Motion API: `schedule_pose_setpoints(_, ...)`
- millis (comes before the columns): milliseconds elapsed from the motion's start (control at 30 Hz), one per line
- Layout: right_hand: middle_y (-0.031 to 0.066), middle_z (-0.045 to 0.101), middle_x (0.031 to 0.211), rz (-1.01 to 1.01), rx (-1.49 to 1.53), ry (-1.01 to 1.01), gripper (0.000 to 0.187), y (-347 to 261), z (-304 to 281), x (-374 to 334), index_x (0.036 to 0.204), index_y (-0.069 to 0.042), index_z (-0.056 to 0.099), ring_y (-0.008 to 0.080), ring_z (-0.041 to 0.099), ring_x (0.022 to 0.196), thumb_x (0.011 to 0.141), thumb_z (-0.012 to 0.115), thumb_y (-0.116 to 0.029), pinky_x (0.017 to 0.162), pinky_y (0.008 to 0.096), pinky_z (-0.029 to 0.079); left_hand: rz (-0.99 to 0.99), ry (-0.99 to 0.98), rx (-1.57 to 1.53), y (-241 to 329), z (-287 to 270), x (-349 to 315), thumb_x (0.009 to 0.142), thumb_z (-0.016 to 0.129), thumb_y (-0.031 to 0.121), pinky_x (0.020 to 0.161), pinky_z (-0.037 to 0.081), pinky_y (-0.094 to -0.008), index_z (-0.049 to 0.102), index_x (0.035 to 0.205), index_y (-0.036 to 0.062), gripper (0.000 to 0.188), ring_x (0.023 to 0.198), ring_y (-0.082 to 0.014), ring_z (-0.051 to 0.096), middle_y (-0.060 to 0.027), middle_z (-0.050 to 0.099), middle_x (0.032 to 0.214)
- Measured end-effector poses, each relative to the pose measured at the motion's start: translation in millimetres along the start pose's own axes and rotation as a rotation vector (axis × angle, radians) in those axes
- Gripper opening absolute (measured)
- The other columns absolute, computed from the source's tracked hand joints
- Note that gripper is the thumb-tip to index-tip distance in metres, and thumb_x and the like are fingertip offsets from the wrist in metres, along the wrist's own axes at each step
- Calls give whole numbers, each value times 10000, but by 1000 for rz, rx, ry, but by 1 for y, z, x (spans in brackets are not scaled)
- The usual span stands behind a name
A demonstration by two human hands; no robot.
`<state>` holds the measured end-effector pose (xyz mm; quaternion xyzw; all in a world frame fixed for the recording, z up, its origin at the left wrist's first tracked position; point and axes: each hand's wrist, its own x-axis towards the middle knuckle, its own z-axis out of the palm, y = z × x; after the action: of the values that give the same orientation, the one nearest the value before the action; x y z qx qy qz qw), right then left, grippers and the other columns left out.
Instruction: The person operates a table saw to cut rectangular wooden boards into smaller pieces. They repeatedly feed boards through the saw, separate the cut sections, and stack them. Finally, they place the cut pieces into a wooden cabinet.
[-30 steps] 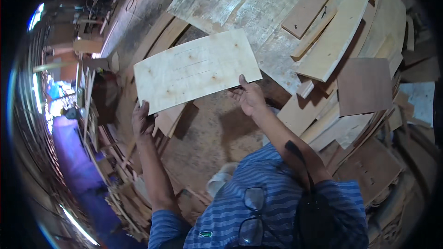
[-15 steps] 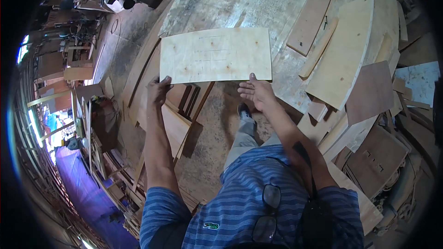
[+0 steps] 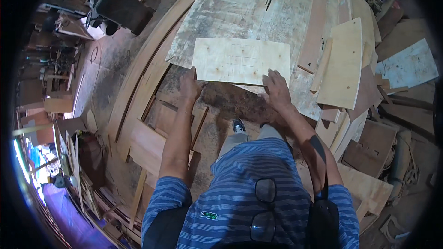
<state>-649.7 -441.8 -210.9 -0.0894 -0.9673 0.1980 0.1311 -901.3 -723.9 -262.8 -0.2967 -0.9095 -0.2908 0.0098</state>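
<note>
A pale rectangular plywood panel (image 3: pixel 226 60) with knots and pencilled lines lies over the near edge of the large worktable (image 3: pixel 221 16). At its near left corner, my left hand (image 3: pixel 191 86) is closed on the edge, with some fingers hidden. My right hand (image 3: pixel 278 91) grips the near edge by the right corner, its fingers bent over the top face and the thumb below the edge. Whether the panel rests fully on the tabletop or is partly held up, I cannot tell.
Right of the panel lie a curved plywood piece (image 3: pixel 341 64), a narrow wood strip (image 3: pixel 321 64) and a long brown board (image 3: pixel 311 32). Long boards (image 3: pixel 134 83) lean left of the table. Wooden pieces (image 3: pixel 154 145) stand on the floor by my left forearm. A dark machine (image 3: pixel 121 7) stands far left.
The panel has come over the tabletop's near edge and sits further right in view. My right hand has gone from an open palm with the thumb on top to fingers over the top face.
</note>
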Motion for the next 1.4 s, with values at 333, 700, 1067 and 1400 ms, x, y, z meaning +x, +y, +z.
schedule_pose_setpoints(333,195,433,1462,108,-91,-48,596,15,25,25,1350,-65,529,399,369,1372,861,687,-367,1110,527,323,99,1,311,32,-26,36,706,868,212,793,485,-435,652,1026,1,441,911,-366,593,-169,656,963)
schedule_pose_setpoints(700,180,409,1481,219,-103,-68,609,42,14,65,1360,-55,516,381,341,1394,867,677,-373,1125,534,307,13,-226,92,27,4,119,720,847,176,857,494,-440,643,1128,-38,504,995,-363,601,-194,654,1015)
schedule_pose_setpoints(1067,181,405,1475,370,-148,-158,610,71,-1,108,1357,-46,511,386,349,1383,843,715,-305,1099,519,353,224,-189,-49,38,32,180,634,871,71,850,497,-437,649,1121,-29,544,957,-367,600,-184,639,1011)
schedule_pose_setpoints(1400,180,415,1463,362,-174,-134,621,89,-7,130,1350,-60,520,376,364,1371,819,744,-293,1052,502,397,236,-103,-60,57,38,208,643,853,65,821,513,-424,666,1050,8,452,941,-365,626,-188,656,1004)
